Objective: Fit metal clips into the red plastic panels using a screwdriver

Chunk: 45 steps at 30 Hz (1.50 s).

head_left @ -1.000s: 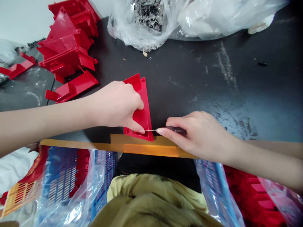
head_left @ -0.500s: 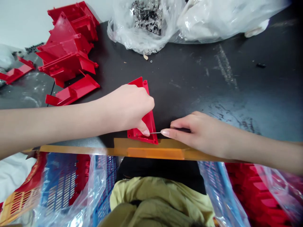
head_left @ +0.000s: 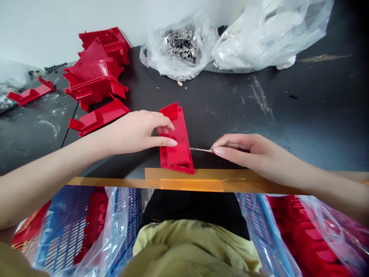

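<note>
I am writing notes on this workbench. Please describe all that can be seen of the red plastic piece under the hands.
The red plastic piece is glossy moulded plastic, a long flat panel with small corner holes and a raised block at its far end. It lies flat on the dark table, near the taped front edge. The left hand rests its fingers on it. A thin metal tool, held by the right hand, points at its right edge.

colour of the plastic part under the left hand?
Red plastic part, seen in the head view.
</note>
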Available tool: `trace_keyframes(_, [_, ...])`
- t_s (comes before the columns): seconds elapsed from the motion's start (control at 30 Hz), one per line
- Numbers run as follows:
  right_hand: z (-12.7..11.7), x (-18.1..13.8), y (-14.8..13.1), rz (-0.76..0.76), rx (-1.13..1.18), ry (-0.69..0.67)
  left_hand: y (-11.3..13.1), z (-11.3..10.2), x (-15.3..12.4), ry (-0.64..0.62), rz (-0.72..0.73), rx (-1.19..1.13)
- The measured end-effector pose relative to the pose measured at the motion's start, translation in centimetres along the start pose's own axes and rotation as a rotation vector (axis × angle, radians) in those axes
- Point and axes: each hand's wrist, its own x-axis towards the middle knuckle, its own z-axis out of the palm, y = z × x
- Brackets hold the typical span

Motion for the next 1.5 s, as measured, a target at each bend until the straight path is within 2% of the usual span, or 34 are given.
trace_keyframes(0.13, [1.2,0.2,-0.2,-0.054,0.020,-0.036,-1.5,2.1,-1.9,0.024,0.015,-0.170])
trace_keyframes(0.3, [2.5,1.4,-0.8,-0.158,-0.059,-0.094,-1.8,4.3,-2.8,0.076,-0.017,-0.360])
trace_keyframes(0.47, [2.7,2.1,-1.0,-0.196,-0.094,-0.108,-1.4,5.2,-3.1,0.088,-0.055,-0.409])
trace_keyframes(0.73, [3.2,1.6,-0.6,-0.268,-0.201,-0.021,-0.3,6.2,-3.2,0.137,-0.169,-0.439])
trace_keyframes(0.97, [3.2,1.6,-1.1,-0.202,-0.186,-0.046,0.1,6.6,-3.2,0.186,-0.227,-0.537])
trace_keyframes(1.33, [3.0,2.2,-1.7,-0.026,-0.116,-0.157,0.6,6.3,-2.3,0.166,-0.351,-0.525])
trace_keyframes(1.5, [3.1,1.8,-1.3,-0.027,-0.119,-0.141,0.0,5.9,-2.2,0.103,-0.317,-0.492])
